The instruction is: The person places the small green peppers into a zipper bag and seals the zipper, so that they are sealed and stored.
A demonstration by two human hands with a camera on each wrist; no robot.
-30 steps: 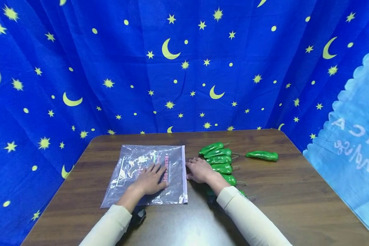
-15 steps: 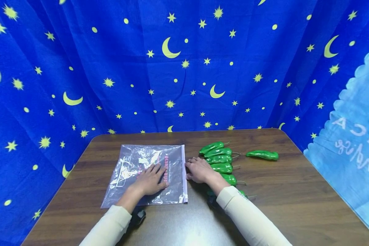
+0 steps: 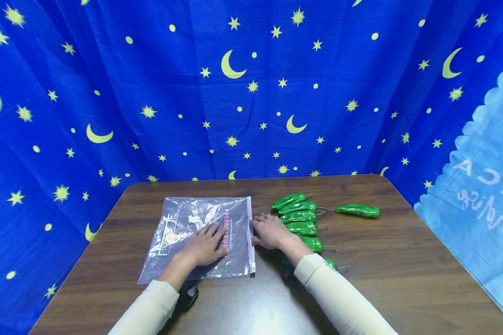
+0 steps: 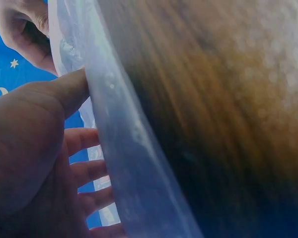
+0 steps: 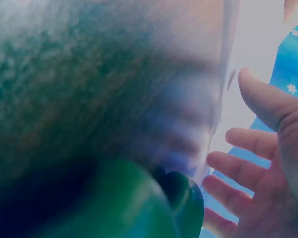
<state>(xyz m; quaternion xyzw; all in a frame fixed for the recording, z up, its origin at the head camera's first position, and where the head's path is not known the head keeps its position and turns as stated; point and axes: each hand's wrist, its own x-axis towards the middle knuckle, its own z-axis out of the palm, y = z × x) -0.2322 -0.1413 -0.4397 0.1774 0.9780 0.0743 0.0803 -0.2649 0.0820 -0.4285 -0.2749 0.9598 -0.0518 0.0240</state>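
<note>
A clear zip bag [image 3: 172, 237] with pink print lies flat on the table, its pale zip strip [image 3: 250, 209] along the right side. My left hand [image 3: 203, 249] rests on the bag with its fingers spread; in the left wrist view, the thumb and fingertips meet the plastic. My right hand [image 3: 270, 231] is at the zip strip, fingertips right at its edge. The right wrist view shows that hand's fingers [image 5: 233, 166] straight and apart from the thumb. Close to the right hand lies a column of several green peppers [image 3: 300, 217], the lower ones partly hidden by the forearm.
One more green pepper [image 3: 357, 211] lies alone to the right of the column. The wooden table [image 3: 385, 265] ends at a blue curtain [image 3: 260, 93] with moons and stars. A light blue cloth [image 3: 482, 195] hangs at the right.
My right hand has shifted slightly left against the zip strip, and the strip has moved a little left and now bends slightly. My left hand has stayed in place on the bag.
</note>
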